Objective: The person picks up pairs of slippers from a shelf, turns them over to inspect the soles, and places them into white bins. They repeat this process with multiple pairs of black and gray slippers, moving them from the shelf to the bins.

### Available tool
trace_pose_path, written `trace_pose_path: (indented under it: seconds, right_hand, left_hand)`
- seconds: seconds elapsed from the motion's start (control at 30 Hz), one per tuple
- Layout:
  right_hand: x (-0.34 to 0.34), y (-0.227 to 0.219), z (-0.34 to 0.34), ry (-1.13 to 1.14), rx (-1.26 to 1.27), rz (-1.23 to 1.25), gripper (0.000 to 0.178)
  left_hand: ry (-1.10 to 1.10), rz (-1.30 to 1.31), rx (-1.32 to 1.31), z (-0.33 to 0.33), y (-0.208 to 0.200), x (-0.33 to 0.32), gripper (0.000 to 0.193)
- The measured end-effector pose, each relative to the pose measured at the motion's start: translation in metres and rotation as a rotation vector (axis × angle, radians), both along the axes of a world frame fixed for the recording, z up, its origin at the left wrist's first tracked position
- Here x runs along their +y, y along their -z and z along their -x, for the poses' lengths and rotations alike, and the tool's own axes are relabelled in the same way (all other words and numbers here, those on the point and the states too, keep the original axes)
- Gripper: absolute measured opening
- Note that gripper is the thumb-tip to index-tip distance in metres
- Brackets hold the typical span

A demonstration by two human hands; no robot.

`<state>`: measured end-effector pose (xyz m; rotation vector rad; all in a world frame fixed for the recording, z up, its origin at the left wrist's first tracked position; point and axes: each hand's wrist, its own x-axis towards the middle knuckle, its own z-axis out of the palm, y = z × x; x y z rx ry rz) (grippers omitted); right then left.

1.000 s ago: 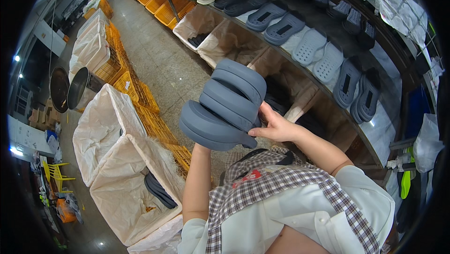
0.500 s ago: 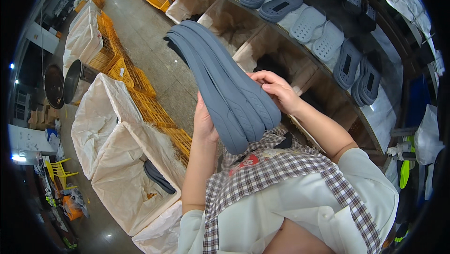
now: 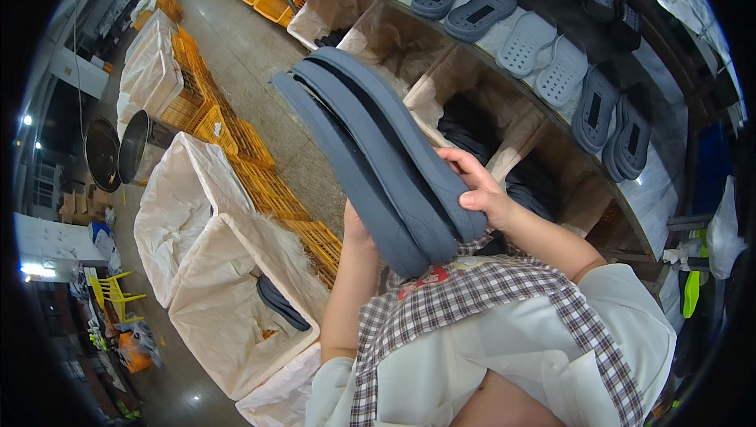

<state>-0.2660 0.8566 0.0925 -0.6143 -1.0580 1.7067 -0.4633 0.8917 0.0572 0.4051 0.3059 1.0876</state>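
Note:
Between my two hands is a stack of several dark grey shoe soles (image 3: 376, 155), tilted with their side edges facing up and dark gaps showing between them. My left hand (image 3: 357, 226) grips the stack from its left side near the lower end, its fingers mostly hidden behind the soles. On the opposite side, my right hand (image 3: 475, 185) is closed on the near right end, thumb on the outer sole's edge. To the left, a lined bin (image 3: 228, 313) has a few dark grey soles (image 3: 281, 302) lying against its inner right wall.
Yellow plastic crates (image 3: 236, 139) run along the left, beside an aisle floor (image 3: 260, 64). At right, a shelf (image 3: 657, 214) carries grey and light grey soles (image 3: 530, 43). Below it, lined compartments hold dark pieces (image 3: 465, 128). A yellow chair (image 3: 116, 297) stands far left.
The soles have been turned so their edges face up more and the gaps between them have widened. My right thumb has shifted on the outer sole. The whole view has moved slightly.

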Motion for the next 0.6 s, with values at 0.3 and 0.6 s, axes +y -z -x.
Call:
trace_pose_path:
  seconds: [0.3,0.6]
  right_hand:
    - [-0.007,0.022,-0.006,0.06,-0.15,-0.15,0.072]
    - [-0.023,0.035,-0.011,0.068,-0.118,-0.15,0.077]
  left_hand:
    - [0.054,0.222,0.082,-0.006,0.015,-0.014,0.05]
    - [0.145,0.092,0.621,-0.044,0.012,0.005,0.058]
